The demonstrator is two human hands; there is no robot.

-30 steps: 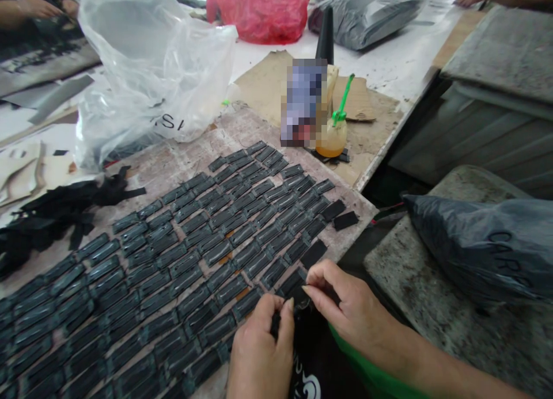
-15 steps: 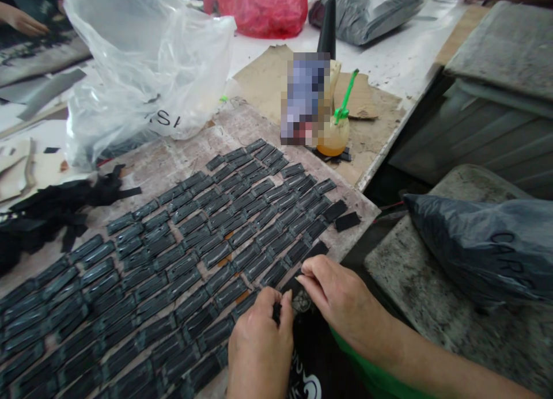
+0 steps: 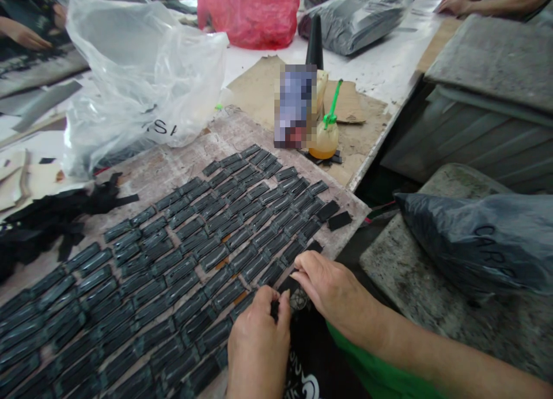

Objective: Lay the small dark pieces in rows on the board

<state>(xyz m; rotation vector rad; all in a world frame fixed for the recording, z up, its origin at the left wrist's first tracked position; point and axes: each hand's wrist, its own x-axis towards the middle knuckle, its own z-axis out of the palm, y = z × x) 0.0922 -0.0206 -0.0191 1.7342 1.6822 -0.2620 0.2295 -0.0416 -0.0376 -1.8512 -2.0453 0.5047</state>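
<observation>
Rows of small black rectangular strips [image 3: 216,255], many with a shiny wet-looking coat, cover a stained board [image 3: 246,125]. At the board's near right edge, my left hand [image 3: 258,344] has thumb and fingers pinched together on a small black strip [image 3: 286,284]. My right hand [image 3: 330,284] also pinches, and its fingertips are at the other end of that strip. The strip's ends are hidden by my fingers. Two matte black strips [image 3: 340,220] lie at the board's right corner. Below my hands is a black apron [image 3: 328,353] with white print.
Behind the board stand a small bottle of amber liquid [image 3: 324,141] with a green brush handle [image 3: 335,99] and a black cone [image 3: 315,42]. A clear bag [image 3: 142,71], black scraps [image 3: 64,209], a red bag [image 3: 254,13] and a dark bag [image 3: 484,243] surround it. Other people's hands [image 3: 453,4] show at the back.
The view has shifted a little, so the background things sit slightly further left. Both hands keep nearly the same pinch on the strip.
</observation>
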